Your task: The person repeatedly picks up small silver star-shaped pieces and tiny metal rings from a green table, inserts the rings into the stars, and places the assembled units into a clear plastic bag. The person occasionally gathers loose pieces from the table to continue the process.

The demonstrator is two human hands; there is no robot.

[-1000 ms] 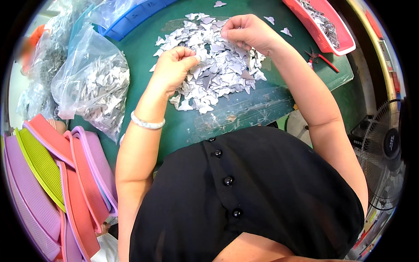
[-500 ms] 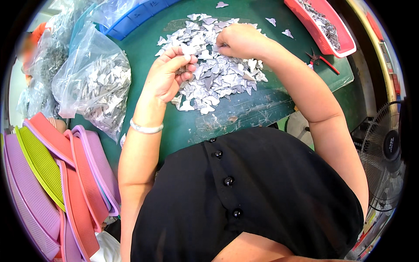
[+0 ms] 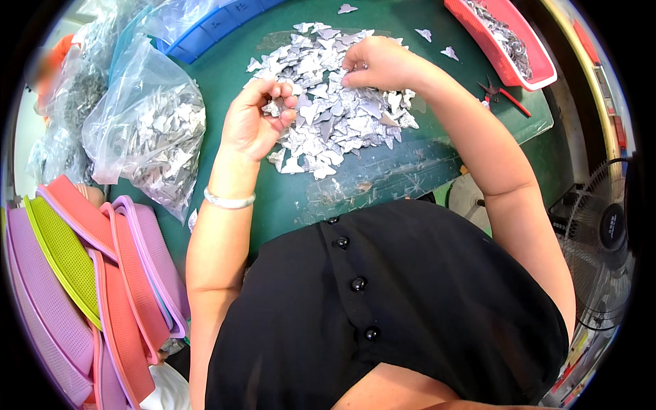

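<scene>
A heap of small flat silver metal pieces, winged in outline, lies spread on the green tabletop. At the heap's left edge my left hand is half turned up, its fingers curled round small silver metal pieces; how many is hidden. My right hand reaches over the far right part of the heap. Its thumb and forefinger are bent with a gap between them, and no piece shows there. The other fingers are partly hidden.
Bags of metal pieces stand at left, near a blue bin. Stacked plastic baskets fill the lower left. At right are a pink basket, red-handled pliers and a fan. A blurred person sits far left.
My left hand has lowered slightly and turned its palm up; the pale piece at its fingertips no longer shows there. My right thumb and forefinger have parted over the heap.
</scene>
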